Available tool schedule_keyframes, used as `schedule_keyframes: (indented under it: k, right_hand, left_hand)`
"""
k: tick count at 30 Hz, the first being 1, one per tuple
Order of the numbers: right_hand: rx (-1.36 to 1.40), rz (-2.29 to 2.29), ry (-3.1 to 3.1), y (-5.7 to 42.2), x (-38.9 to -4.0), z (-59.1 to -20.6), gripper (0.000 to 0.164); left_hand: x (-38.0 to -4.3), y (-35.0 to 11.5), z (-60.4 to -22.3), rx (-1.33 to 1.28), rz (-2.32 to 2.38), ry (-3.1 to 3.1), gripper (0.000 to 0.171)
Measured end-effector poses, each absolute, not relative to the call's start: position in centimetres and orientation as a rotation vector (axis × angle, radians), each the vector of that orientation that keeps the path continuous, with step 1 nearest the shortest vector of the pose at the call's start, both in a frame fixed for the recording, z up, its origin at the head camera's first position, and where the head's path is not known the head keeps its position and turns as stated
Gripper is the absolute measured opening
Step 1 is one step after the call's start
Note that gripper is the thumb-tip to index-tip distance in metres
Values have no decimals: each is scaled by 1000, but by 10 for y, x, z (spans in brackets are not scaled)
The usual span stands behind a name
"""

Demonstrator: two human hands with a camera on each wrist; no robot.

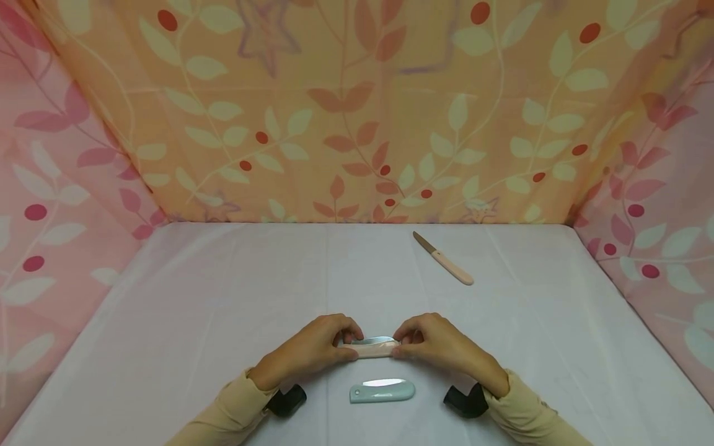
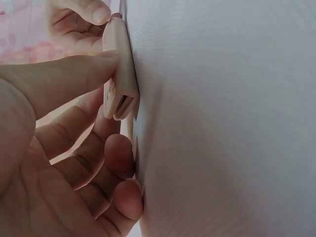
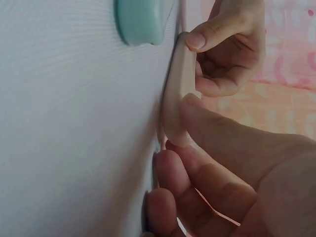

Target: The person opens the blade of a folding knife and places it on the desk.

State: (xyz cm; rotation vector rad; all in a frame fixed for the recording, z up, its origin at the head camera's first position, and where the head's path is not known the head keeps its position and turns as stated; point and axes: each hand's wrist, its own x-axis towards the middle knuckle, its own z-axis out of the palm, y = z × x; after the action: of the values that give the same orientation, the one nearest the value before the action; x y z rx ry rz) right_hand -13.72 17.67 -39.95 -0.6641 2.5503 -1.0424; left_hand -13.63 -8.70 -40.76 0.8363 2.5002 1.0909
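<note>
A pale pink folding knife point(image 1: 375, 351) lies crosswise low over the white table, its blade folded along the handle and showing at the far side. My left hand point(image 1: 320, 344) pinches its left end, thumb on the near face and fingers behind. At the other end, my right hand point(image 1: 437, 344) holds it between thumb and fingers. Both wrist views show the handle point(image 2: 123, 71) close against the cloth, with the lower fingers curled near the table. Nearer to me, between the forearms, rests a mint-green folding knife point(image 1: 382, 391), also folded.
Toward the back right of the white-covered table point(image 1: 251, 272) lies an unfolded knife point(image 1: 452, 267) with a pale pink handle, blade pointing away to the left. Patterned cloth walls point(image 1: 357, 124) enclose the back and both sides. Black devices point(image 1: 467, 401) sit at both wrists.
</note>
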Motion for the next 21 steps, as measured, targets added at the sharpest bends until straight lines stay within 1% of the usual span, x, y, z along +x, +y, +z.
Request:
schedule_keyframes:
  k: [5, 12, 21]
  right_hand:
    - [-666, -1046, 2557, 176, -138, -402, 26]
    - [-661, -1166, 2494, 174, -138, -401, 20]
    - [-597, -1277, 2434, 172, -135, -397, 23]
  left_hand:
    - [-136, -86, -407, 844, 1084, 2504, 21]
    - [-135, -84, -409, 844, 1112, 2510, 9]
    - [-133, -84, -405, 841, 1167, 2489, 4]
